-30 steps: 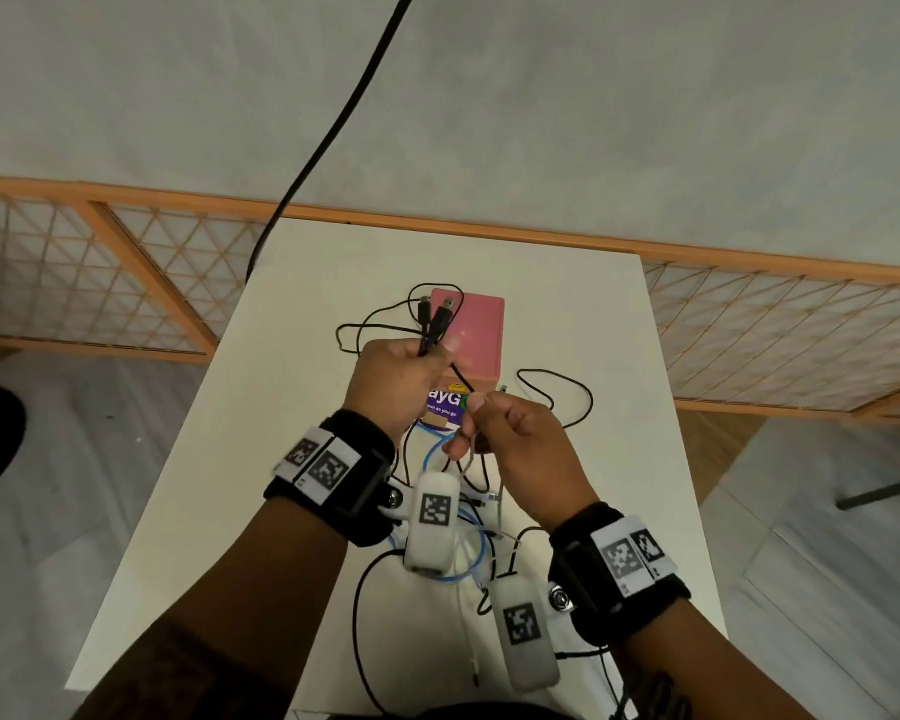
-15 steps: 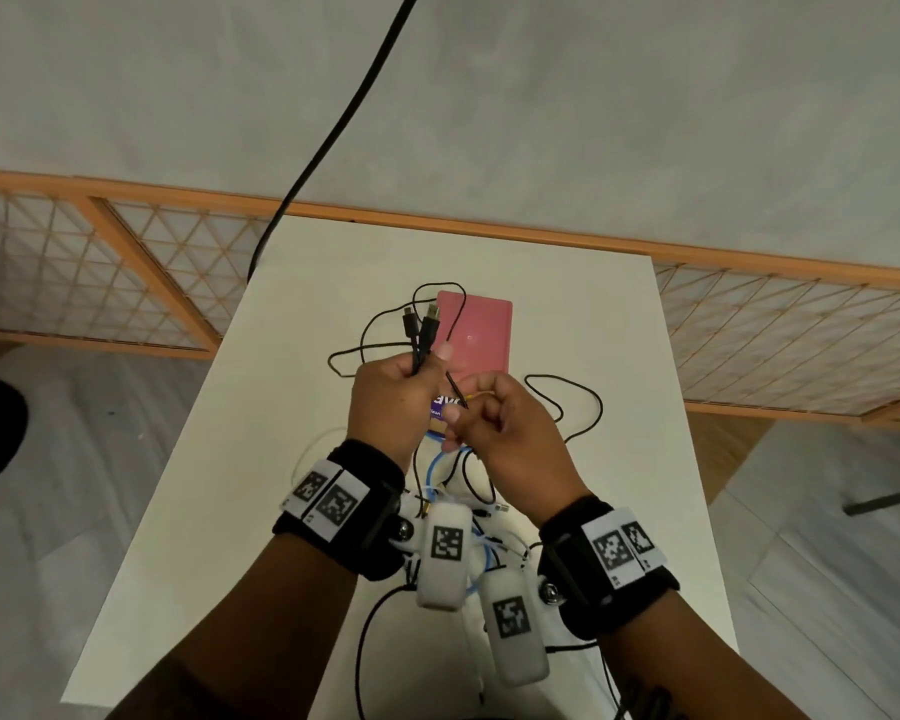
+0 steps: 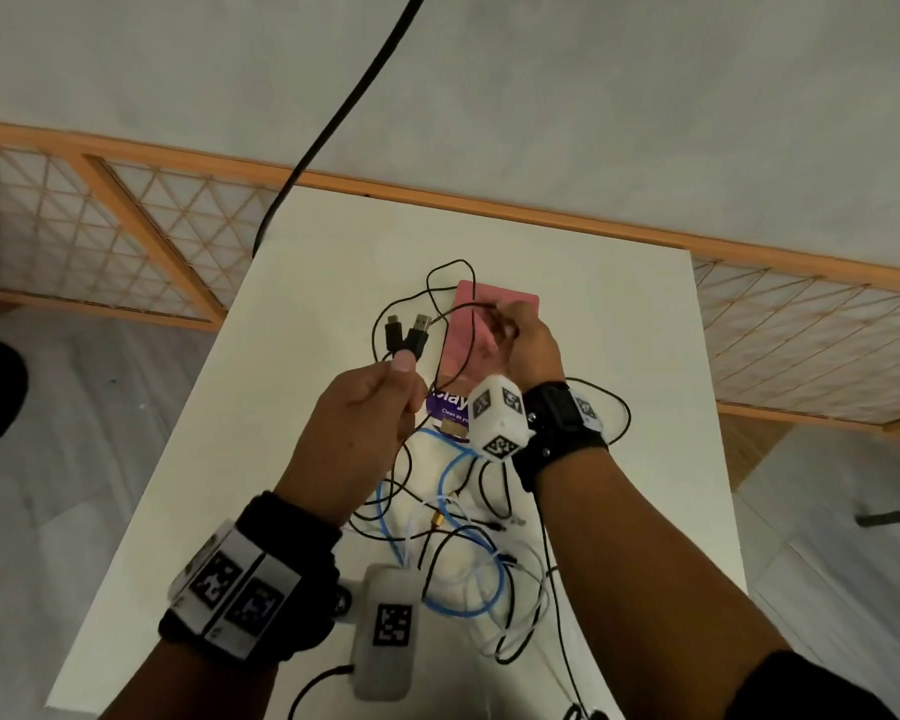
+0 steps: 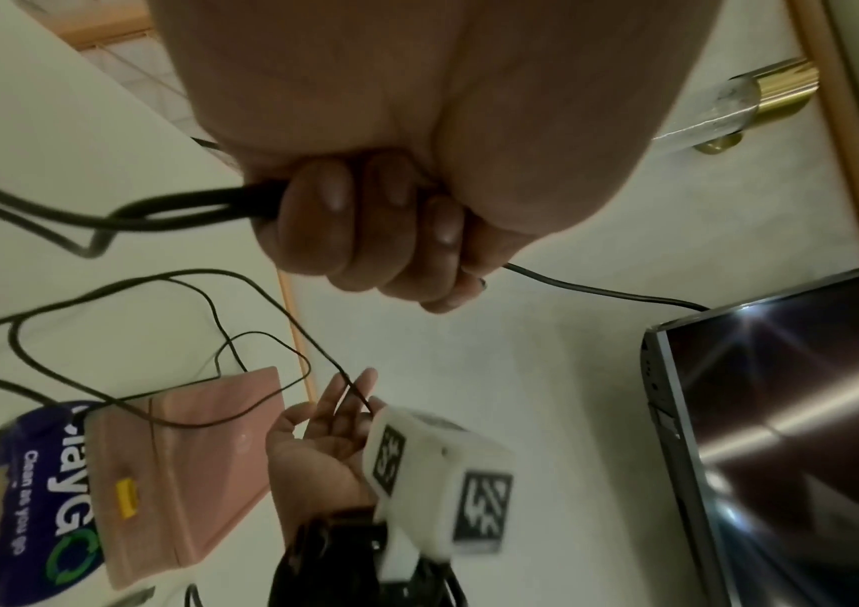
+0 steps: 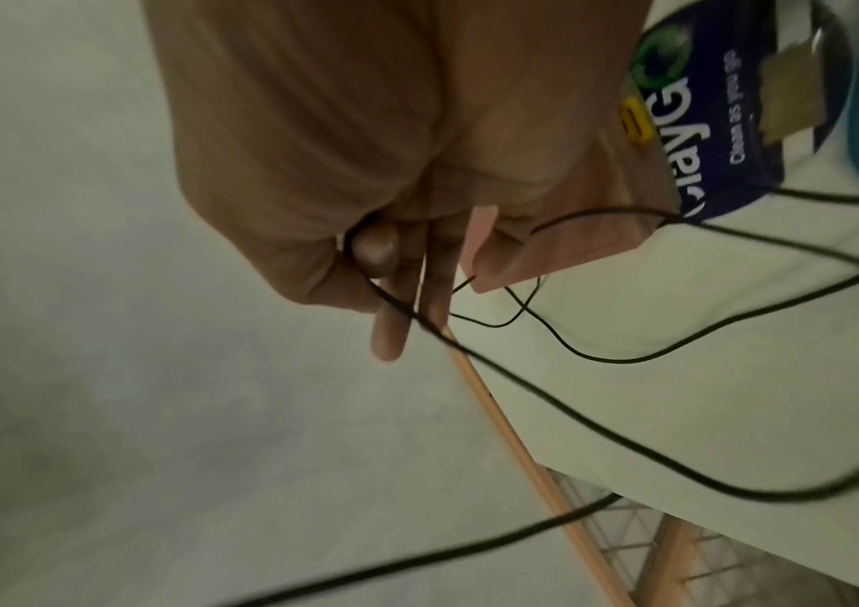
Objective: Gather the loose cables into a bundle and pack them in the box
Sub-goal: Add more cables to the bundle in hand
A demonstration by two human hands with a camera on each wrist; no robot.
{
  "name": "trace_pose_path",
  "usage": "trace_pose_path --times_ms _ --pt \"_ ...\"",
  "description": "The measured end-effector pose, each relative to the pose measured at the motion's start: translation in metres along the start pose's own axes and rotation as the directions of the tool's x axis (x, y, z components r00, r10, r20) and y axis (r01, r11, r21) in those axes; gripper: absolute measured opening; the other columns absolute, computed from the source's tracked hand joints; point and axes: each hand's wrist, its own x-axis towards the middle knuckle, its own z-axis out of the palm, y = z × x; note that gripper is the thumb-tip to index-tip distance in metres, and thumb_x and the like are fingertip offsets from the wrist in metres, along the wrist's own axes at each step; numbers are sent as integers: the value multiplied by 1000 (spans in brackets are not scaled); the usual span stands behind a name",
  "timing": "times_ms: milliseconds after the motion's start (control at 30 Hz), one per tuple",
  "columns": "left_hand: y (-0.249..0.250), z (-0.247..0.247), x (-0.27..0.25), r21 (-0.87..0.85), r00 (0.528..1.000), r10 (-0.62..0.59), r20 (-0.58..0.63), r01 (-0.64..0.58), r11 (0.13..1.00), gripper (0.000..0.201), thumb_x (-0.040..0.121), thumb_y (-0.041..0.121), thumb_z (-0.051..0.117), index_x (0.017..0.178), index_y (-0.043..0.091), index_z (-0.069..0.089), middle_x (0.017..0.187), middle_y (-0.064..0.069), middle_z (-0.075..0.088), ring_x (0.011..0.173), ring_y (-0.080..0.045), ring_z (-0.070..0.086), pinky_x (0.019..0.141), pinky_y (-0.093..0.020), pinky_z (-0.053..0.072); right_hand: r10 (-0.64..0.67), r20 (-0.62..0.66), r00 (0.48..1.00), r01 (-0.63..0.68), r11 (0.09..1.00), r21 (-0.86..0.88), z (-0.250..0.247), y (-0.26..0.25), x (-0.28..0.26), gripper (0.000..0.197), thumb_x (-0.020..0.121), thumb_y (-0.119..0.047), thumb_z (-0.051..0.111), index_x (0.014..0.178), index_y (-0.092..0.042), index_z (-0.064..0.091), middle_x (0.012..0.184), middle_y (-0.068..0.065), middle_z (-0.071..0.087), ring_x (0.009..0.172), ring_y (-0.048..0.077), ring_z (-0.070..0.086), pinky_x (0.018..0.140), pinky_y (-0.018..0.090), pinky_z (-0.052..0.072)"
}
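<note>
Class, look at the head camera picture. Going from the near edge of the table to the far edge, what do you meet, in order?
White wrist camera pod → blue cable loop → left hand → black USB plugs → pink box.

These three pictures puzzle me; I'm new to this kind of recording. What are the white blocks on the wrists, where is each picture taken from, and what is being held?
No machine here: a person works with bare hands. The white blocks are cameras strapped to each wrist, with printed markers. The wide picture comes from a head-worn camera; the other two look along each hand. The left hand grips a black cable just below its two plugs. The right hand reaches over the pink box with a thin black cable looped around its fingers. On the white table lie a blue cable, white cables and more black ones, still loose.
</note>
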Motion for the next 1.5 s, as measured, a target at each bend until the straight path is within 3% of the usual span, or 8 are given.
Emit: trace_pose_path --times_ms 233,367,600,733,867,1100,1333,1500 --pt "-5 -7 -3 17 999 -37 40 36 999 53 109 40 39 69 5 46 57 2 27 52 -14 19 50 -30 15 82 9 997 -71 910 -407 12 22 79 19 98 -21 57 82 -12 62 71 0 55 55 12 44 52 25 36" --pt "-2 -8 -2 15 998 -65 22 65 998 51 107 40 40 65 14 50 56 2 28 50 -12 20 50 -30 16 -69 176 982 189 412 -892 27 23 100 26 92 2 45 88 -13 67 99 9 69 90 21 60 81 31 49" --pt "3 -9 -6 -22 997 -65 50 66 998 57 97 50 42 69 1 42 56 2 26 49 -11 18 46 -26 16 -162 371 915 354 -122 -927 37 4 129 34 88 5 48 104 -14 70 116 5 70 108 24 65 86 24 46" --pt "0 -6 -6 -62 994 -91 53 94 994 49 102 46 42 67 13 50 56 3 27 51 -13 17 51 -34 13 -226 380 897 379 -49 -924 34 -13 119 30 86 1 48 96 -18 70 101 5 74 91 23 70 81 31 57" --pt "1 0 -3 -105 994 -92 61 98 990 41 110 31 38 80 10 57 55 6 29 51 -12 18 49 -30 14 -374 288 881 349 106 -931 -2 -28 82 27 90 -8 47 95 -19 71 98 0 75 85 17 70 68 15 49" --pt "4 13 3 -137 985 -54 166 78 987 35 112 26 34 92 -1 45 59 2 33 48 -12 27 47 -28 23 -355 -97 930 -4 255 -967 -111 10 42 20 92 -17 52 97 -11 69 97 9 76 92 30 72 88 38 56" --pt "2 26 3 -180 978 -67 195 103 978 27 112 24 34 97 8 49 59 6 33 50 -8 18 48 -27 14 -114 -250 961 -249 22 -968 -114 40 38 41 94 -35 66 108 4 68 114 17 70 110 34 65 77 32 46" --pt "-3 25 -1 -234 971 -117 206 165 958 21 109 27 43 97 10 48 62 3 28 50 -9 17 46 -23 14 -128 -286 950 -281 57 -958 -109 45 35 28 91 -20 68 108 3 66 118 20 69 108 35 67 72 30 45"
